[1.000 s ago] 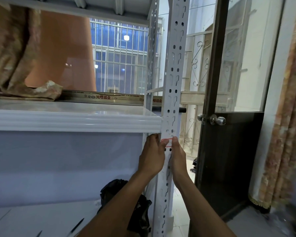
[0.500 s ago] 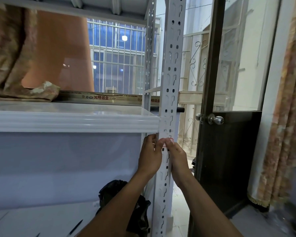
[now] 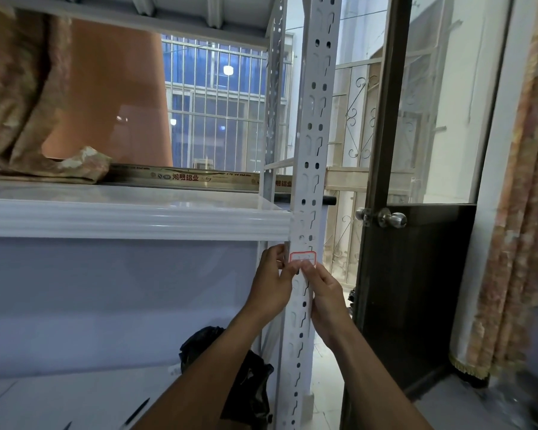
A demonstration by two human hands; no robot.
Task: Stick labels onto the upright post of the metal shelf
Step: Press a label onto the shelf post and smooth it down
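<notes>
A red-bordered label (image 3: pixel 302 258) is seen stuck across the front face of the upright post (image 3: pixel 315 119), just under the shelf edge (image 3: pixel 137 219) that meets the post at the label's 10 o'clock. The left hand (image 3: pixel 272 285) is held at the label's 7 o'clock, its fingers curled round the post's near edge and its thumb laid on the lower left corner. The right hand (image 3: pixel 325 294) is held at 5 o'clock, a fingertip pressed on the lower border. How its other fingers lie is hidden, so their grip cannot be told.

The step is judged to be the smoothing down. It is best done by rubbing from the label's centre outwards towards 3 and 9 o'clock, so that no air is trapped. The corners should be pressed last.

The post is painted metal, pale, smooth and hard, punched with round holes and keyhole slots in two columns. The label is thin white paper with rounded corners. Where it bridges a slot it has no backing, so light pressure is advised there.
</notes>
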